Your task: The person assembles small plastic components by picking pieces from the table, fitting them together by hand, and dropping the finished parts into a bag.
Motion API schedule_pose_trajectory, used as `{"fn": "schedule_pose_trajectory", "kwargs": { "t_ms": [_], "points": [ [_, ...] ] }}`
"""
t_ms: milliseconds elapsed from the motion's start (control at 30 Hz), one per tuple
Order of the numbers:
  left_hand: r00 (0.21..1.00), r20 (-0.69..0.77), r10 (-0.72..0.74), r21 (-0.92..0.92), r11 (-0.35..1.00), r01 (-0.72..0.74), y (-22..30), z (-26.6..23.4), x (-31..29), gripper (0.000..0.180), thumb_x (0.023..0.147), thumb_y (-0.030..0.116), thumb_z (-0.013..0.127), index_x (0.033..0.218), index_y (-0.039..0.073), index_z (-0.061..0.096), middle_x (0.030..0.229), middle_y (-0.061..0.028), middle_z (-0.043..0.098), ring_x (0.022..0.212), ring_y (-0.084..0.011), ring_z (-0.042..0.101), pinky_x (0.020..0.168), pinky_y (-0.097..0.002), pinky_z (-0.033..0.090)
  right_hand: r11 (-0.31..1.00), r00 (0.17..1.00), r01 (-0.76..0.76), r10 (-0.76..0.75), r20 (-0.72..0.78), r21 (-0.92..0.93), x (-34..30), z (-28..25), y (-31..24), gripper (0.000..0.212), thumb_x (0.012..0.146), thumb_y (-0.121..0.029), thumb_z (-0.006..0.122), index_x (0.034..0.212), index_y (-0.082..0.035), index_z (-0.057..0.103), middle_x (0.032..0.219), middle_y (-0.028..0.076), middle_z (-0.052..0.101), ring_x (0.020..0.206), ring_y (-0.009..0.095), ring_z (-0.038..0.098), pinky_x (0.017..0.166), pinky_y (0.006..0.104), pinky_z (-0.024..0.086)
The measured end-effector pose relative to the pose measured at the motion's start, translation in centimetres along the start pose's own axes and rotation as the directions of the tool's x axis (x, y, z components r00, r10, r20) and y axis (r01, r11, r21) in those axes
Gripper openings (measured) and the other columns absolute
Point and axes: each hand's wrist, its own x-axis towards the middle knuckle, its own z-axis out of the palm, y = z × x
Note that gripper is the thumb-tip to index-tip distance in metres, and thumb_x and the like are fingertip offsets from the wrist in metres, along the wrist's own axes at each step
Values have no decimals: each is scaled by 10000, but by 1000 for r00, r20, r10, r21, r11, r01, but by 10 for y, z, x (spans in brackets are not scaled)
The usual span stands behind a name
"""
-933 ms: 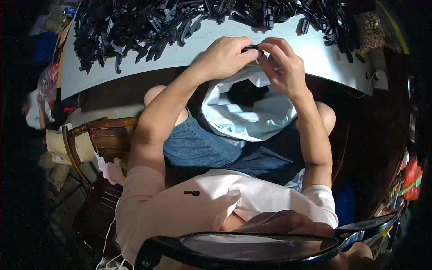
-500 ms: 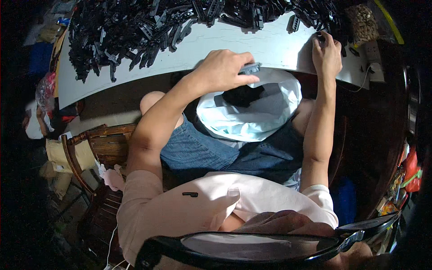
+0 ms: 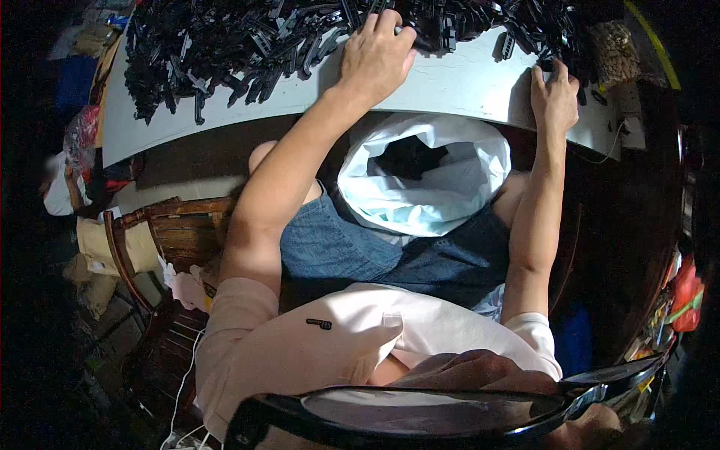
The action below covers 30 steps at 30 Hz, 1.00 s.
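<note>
A big heap of black plastic parts (image 3: 247, 52) covers the far side of the white table (image 3: 450, 90). My left hand (image 3: 377, 60) reaches to the heap's near edge, its fingers bent and closed. Only a small greyish bit shows between those fingertips, too little to name. At the heap's right end, my right hand (image 3: 556, 101) has its thumb and fingers around a black plastic part (image 3: 550, 63), mostly hidden by the fingers. Between my knees, below the table edge, a white plastic bag (image 3: 420, 212) stands open, with dark contents (image 3: 410, 156) inside.
A clear bag of brown pieces (image 3: 616, 51) lies at the table's far right, near a white cable (image 3: 616, 139). On my left stands a wooden chair (image 3: 184, 232). Another person (image 3: 60, 187) shows at the far left. Red plastic (image 3: 684, 296) hangs at the right.
My left hand has gone from above the bag, where it held a grey plastic part, up to the heap. My right hand stays near the heap's right end. The whole view has shifted slightly.
</note>
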Motion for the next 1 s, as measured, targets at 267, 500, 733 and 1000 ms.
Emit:
{"fn": "schedule_pose_trajectory", "kwargs": {
  "t_ms": [267, 500, 733, 1000],
  "points": [
    [997, 50, -52, -142, 988, 58, 4, -9, -13, 190, 959, 162, 639, 1097, 52, 570, 879, -164, 667, 840, -383, 654, 728, -509, 522, 998, 984, -65, 67, 166, -21, 8, 1, 7, 472, 923, -440, 683, 1323, -195, 632, 1227, 137, 685, 1150, 346, 667, 927, 478, 537],
    [919, 272, -284, -466, 797, 384, 20, -34, -8, 309, 992, 206, 627, 1222, 36, 511, 860, -210, 694, 800, -416, 694, 707, -502, 516, 994, 997, -30, 22, 72, 104, 7, -7, 24, 424, 879, -344, 738, 1204, -74, 707, 1070, 179, 742, 1026, 388, 702, 894, 473, 542],
    [988, 95, -120, -584, 797, 153, 21, -18, -19, 245, 1007, 207, 617, 1170, 25, 598, 891, -186, 685, 806, -396, 678, 733, -446, 526, 269, 915, -346, -116, 387, 899, -21, -17, -21, 316, 940, -62, 722, 1248, 3, 704, 1034, 97, 739, 866, 139, 702, 759, 256, 587],
    [826, 546, -140, -807, 176, 564, 33, -10, -20, 355, 1113, 323, 468, 1133, 18, 647, 740, 37, 536, 623, -32, 468, 564, -205, 410, 95, 809, -428, -403, 428, 899, -76, -37, -76, 262, 962, -112, 728, 1190, 16, 736, 925, 87, 758, 747, 108, 705, 641, 221, 560]
  ]
}}
